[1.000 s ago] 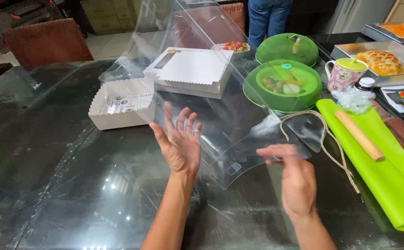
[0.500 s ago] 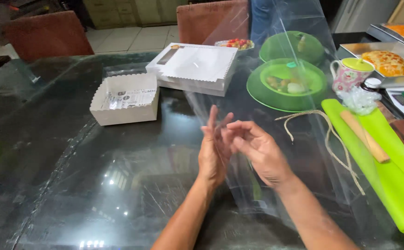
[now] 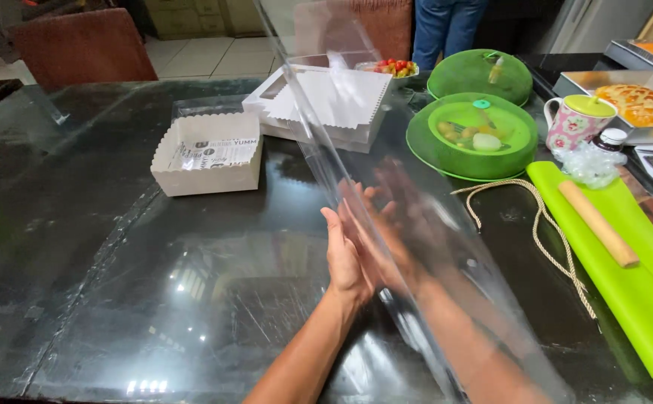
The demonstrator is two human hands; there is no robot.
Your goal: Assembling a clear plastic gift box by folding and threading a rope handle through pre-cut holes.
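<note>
The right hand (image 3: 405, 224) is hard to read: it sits behind the clear plastic sheet (image 3: 356, 142), smeared by glare, so I cannot tell whether its fingers pinch the film or only press on it. The left hand (image 3: 347, 251) is plainer, palm flat and fingers straight, laid against the near face of the sheet with nothing clasped. The sheet itself stands up between the two palms and rises out of the top of the view, its upper edge cut off, its lower end trailing toward the bottom right.

Beneath is a dark glass table (image 3: 117, 269), scratched and reflective. On it sit a white scalloped paper tray (image 3: 208, 153), a flat white box (image 3: 326, 105), two green covered dishes (one further back) (image 3: 472, 135), a lidded mug (image 3: 577, 120), a coil of cord (image 3: 536, 224) and a lime mat (image 3: 626, 277) bearing a wooden rolling pin (image 3: 599, 223). Someone in jeans (image 3: 446, 26) stands beyond, seen only to the legs.
</note>
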